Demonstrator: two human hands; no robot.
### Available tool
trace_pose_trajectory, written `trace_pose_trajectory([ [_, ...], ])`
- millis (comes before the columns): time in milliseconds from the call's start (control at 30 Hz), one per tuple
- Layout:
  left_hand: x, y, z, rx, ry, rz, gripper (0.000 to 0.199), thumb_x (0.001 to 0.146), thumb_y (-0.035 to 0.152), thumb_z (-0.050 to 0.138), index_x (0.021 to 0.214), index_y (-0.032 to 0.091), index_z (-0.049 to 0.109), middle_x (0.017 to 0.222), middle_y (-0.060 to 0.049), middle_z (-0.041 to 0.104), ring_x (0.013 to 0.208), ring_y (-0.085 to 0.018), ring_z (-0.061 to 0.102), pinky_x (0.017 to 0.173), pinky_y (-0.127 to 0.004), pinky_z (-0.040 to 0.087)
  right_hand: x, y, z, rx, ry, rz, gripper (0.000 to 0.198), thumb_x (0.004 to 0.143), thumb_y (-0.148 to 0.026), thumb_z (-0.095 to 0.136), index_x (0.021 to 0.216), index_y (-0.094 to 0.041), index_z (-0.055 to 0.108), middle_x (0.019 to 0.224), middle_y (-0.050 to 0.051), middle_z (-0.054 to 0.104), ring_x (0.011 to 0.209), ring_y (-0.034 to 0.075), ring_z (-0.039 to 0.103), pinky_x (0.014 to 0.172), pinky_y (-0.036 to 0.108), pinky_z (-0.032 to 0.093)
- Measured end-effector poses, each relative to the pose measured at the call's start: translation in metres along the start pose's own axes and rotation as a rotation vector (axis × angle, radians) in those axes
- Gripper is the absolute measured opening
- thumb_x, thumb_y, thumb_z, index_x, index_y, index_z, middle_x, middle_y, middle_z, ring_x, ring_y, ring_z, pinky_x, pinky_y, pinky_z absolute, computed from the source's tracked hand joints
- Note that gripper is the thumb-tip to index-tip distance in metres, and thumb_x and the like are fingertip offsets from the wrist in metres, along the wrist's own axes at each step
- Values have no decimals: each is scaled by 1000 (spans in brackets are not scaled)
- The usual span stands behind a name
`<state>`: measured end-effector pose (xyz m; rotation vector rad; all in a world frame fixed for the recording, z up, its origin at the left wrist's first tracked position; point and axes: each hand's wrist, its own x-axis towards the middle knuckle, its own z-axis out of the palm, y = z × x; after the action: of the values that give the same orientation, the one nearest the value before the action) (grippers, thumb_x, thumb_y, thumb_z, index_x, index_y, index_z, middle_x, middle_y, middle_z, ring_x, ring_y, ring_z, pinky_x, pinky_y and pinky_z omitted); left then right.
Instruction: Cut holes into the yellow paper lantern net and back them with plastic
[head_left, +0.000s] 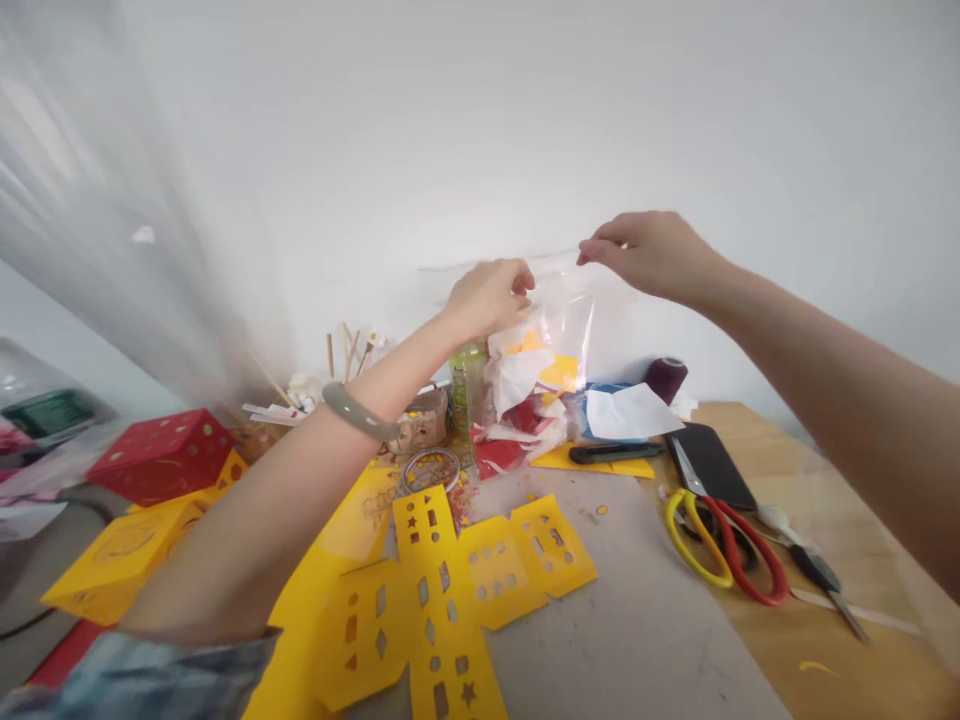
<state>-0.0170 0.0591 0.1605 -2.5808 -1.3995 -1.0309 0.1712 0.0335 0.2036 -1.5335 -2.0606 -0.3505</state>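
Note:
A clear plastic bag [577, 325] stands against the wall at the back of the table, holding white, red and yellow paper scraps [517, 385]. My right hand [652, 255] pinches the bag's upper right edge between thumb and fingers. At the bag's mouth is my left hand [487, 295], its fingers curled; what they hold, if anything, is hidden. A grey-green bangle [360, 415] circles my left wrist. In front of the bag lies a yellow card cut-out [442, 580], flat, pierced with stars, circles, diamonds and other shapes.
Red-and-yellow-handled scissors [724, 545] lie on the right near a black phone-like slab [712, 465]. A utility knife [615, 453] rests below the bag. Red [165, 455] and yellow [124, 560] card boxes sit left, beside my forearm. A green-labelled bottle [469, 385] stands behind.

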Motion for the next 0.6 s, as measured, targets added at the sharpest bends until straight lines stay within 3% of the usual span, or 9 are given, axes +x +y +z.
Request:
trace_pose_trajectory([
  [67, -2, 1, -1, 69, -115, 2, 26, 74, 27, 63, 99, 17, 61, 98, -7, 67, 89, -25, 61, 73, -33, 44, 4, -4, -4, 3, -134, -61, 25, 80, -31, 47, 82, -20, 70, 89, 4, 68, 87, 24, 60, 69, 33, 44],
  [200, -9, 7, 7, 128, -222, 42, 44, 74, 42, 63, 108, 15, 59, 96, -9, 67, 85, -25, 62, 66, -30, 44, 18, -17, 0, 78, -343, -186, 18, 77, -23, 50, 77, -20, 68, 79, 1, 69, 78, 20, 64, 73, 34, 46],
  [267, -16, 13, 14, 166, -253, 98, 44, 69, 37, 68, 107, 17, 60, 94, -7, 67, 84, -24, 61, 64, -29, 44, 24, -26, 7, 140, -483, -192, 18, 76, -18, 51, 77, -21, 68, 75, 0, 69, 70, 18, 65, 71, 35, 48],
  [400, -40, 31, 25, 252, -276, 233, 18, 74, 14, 59, 90, 18, 66, 91, -7, 66, 83, -24, 61, 57, -27, 41, 25, -40, 29, 145, -801, -134, 18, 68, -10, 57, 72, -21, 70, 65, -1, 67, 60, 15, 63, 58, 31, 49],
  [500, -62, 49, 23, 318, -291, 318, 20, 76, 5, 50, 84, 13, 66, 92, -11, 65, 83, -26, 62, 53, -28, 40, 17, -44, 44, 118, -843, -146, 15, 60, -7, 63, 68, -19, 69, 65, -2, 66, 62, 14, 61, 54, 28, 47],
  [600, -77, 58, 18, 442, -321, 473, 21, 77, 4, 52, 89, 12, 66, 96, -11, 65, 84, -25, 63, 50, -27, 39, 8, -43, 56, 93, -814, -178, 17, 54, -10, 69, 67, -19, 68, 71, -1, 67, 67, 15, 61, 54, 28, 46],
])
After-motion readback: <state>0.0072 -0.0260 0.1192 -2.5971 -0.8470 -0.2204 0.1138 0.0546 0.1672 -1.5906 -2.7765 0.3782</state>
